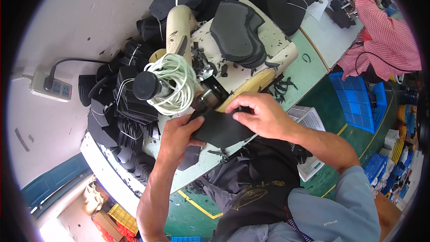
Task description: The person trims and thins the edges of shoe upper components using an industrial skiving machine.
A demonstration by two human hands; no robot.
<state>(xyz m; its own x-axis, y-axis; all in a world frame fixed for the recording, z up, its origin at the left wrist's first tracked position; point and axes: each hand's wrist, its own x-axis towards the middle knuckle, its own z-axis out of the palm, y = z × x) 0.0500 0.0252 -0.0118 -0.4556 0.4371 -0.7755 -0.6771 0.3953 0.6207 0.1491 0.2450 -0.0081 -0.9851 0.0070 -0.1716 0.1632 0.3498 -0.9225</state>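
Note:
Between both hands is a flat, black cut piece of sheet material [221, 129], its far edge close to the metal working part [211, 93] of a cream machine [180, 29]. My left hand [175, 135] grips its left side, thumb on top. On the right side, my right hand [263, 115] pinches the upper edge between thumb and fingers. A worn wooden strip [251, 87] lies just beyond my right fingers. Stacked dark cut pieces [237, 31] rest on the machine's bed. A coil of white cord [172, 83] hangs on the machine, beside a black round knob [147, 85].
Bundles of tied black pieces [132, 101] crowd the left and back of the pale green table [309, 65]. A white basket [309, 123] and a blue crate [358, 101] stand at right. A person in a checked top [380, 36] works nearby. A power strip [51, 87] hangs on the wall.

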